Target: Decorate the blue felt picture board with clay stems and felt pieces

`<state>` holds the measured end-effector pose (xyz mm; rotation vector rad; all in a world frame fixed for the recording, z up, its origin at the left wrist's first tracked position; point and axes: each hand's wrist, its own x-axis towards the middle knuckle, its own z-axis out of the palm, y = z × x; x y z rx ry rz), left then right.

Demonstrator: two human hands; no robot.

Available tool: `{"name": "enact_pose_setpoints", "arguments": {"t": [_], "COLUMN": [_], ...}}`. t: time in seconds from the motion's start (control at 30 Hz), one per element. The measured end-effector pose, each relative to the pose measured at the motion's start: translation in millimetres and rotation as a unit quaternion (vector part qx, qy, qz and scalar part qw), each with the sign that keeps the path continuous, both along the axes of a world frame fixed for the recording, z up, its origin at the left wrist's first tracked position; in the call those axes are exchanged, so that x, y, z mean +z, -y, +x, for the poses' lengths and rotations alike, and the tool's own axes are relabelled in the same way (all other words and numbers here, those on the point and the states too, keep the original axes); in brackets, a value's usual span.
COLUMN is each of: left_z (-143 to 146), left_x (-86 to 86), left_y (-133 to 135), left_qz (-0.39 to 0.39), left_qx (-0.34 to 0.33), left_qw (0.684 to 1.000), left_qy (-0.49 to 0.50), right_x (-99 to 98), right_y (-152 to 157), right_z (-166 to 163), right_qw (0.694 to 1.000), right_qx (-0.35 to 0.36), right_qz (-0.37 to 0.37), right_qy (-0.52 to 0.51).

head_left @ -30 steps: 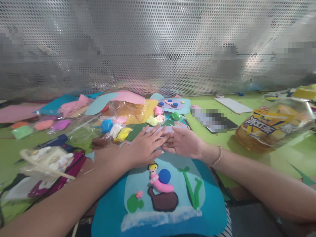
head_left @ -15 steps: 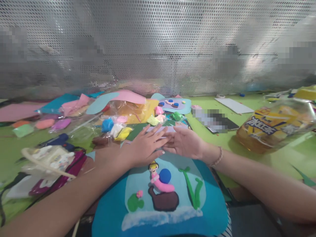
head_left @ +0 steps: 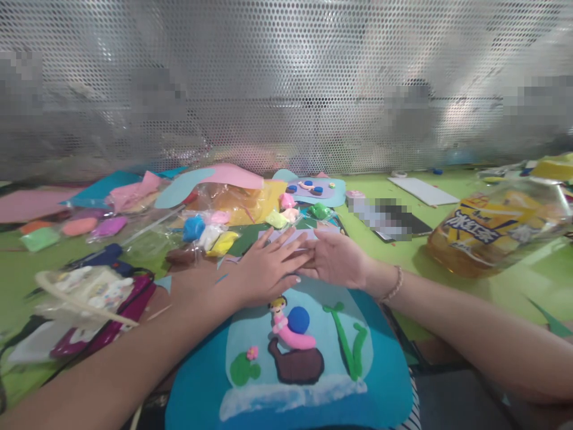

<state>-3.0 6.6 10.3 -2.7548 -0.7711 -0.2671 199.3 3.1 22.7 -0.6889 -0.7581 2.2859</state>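
My left hand (head_left: 273,266) lies palm down with its fingers stretched out over the fingers of my right hand (head_left: 338,260). The right palm is turned up, its fingers mostly covered. Whether anything sits between the hands is hidden. Just below them is a blue card (head_left: 192,376) with a light blue panel (head_left: 322,292). On it a clay figure in pink (head_left: 298,340) carries a blue ball (head_left: 298,320) above a brown clay shape (head_left: 304,364). Green clay stems (head_left: 342,334) rise at the right, and a green clay leaf (head_left: 242,369) with a pink flower is at the left.
Bagged clay lumps (head_left: 215,236) in several colours lie beyond my left hand. A drink bottle (head_left: 501,230) lies at the right near a phone (head_left: 398,224). A smaller clay picture (head_left: 313,190) is behind, before a perforated metal panel (head_left: 290,89). A maroon pouch (head_left: 134,310) is left.
My left hand has slid slightly toward the right, over more of my right hand's fingers. The right hand and the card are nearly unchanged.
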Motion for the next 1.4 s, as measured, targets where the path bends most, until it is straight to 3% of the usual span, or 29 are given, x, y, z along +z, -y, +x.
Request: {"name": "enact_pose_setpoints", "arguments": {"t": [0.9, 1.17, 1.4], "left_z": [0, -3, -3], "left_x": [1.9, -5.7, -5.9], "left_y": [4, -1, 0], "left_qz": [-0.027, -0.050, -0.063], "left_qx": [-0.017, 0.004, 0.019], "left_qw": [0.999, 0.998, 0.995], "left_qy": [0.012, 0.045, 0.077], "right_x": [-1.6, -8.2, -12.3], "right_y": [-1, -2, -12], "right_z": [0, 1, 8], "right_qw": [1.000, 0.993, 0.986], "right_qx": [0.008, 0.011, -0.001], "right_qz": [0.000, 0.117, 0.153], "right_qy": [-0.003, 0.034, 0.074]}}
